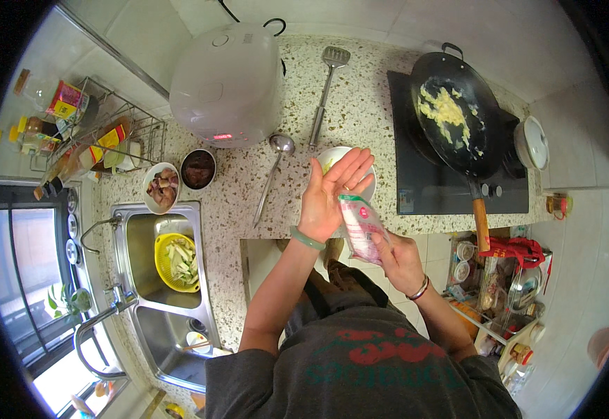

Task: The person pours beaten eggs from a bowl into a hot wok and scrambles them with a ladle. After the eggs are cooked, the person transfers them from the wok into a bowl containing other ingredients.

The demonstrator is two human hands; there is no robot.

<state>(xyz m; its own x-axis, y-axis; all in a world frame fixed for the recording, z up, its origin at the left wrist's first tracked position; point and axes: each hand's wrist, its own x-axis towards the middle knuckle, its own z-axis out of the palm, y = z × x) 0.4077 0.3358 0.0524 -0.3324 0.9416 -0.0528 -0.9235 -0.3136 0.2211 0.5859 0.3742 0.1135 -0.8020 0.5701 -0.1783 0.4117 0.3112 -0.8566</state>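
Observation:
My right hand (403,264) grips a small plastic packet (361,227) with a green top edge, pink print and something white inside. The packet leans toward my left hand (330,192), its upper end close to that palm. Flat and palm up, my left hand has its fingers stretched out and nothing visible lying on it. Partly hidden behind those fingers, a white bowl (369,187) stands on the counter. At the right, a black wok (484,115) with a wooden handle holds pieces of scrambled egg (444,114).
The wok sits on a black cooktop (416,188), beside a lidded pot (532,143). A slotted spatula (325,91), ladle (276,157) and rice cooker (227,87) are on the speckled counter. Left are a meat bowl (162,188), a dark bowl (198,170) and a yellow colander (159,262) in the sink.

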